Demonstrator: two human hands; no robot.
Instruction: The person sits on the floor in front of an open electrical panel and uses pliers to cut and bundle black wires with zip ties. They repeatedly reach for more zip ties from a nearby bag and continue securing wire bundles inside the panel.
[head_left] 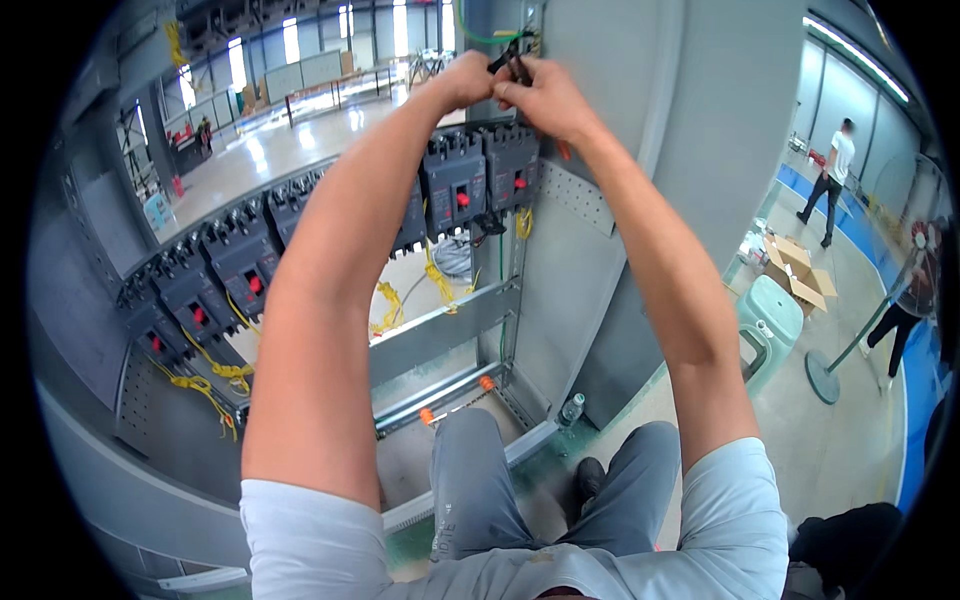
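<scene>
Both my arms reach up to the top of a grey metal cabinet frame (590,185). My right hand (555,100) is closed round a dark hand tool (517,66), whose exact kind I cannot make out. Right beside it, my left hand (466,80) is closed too, its fingers close to the tool; what they hold is hidden. A green wire (480,36) curves in above the hands. Below them runs a row of dark grey circuit breakers (455,180) with red toggles. An orange piece (564,150) shows under my right hand.
Yellow wires (435,275) hang in bundles below the breakers. A crossbar (440,335) spans the cabinet. By its foot stands a bottle (572,409). To the right are a pale green stool (768,310), an open carton (797,270), a standing fan (822,377) and a person walking (835,175).
</scene>
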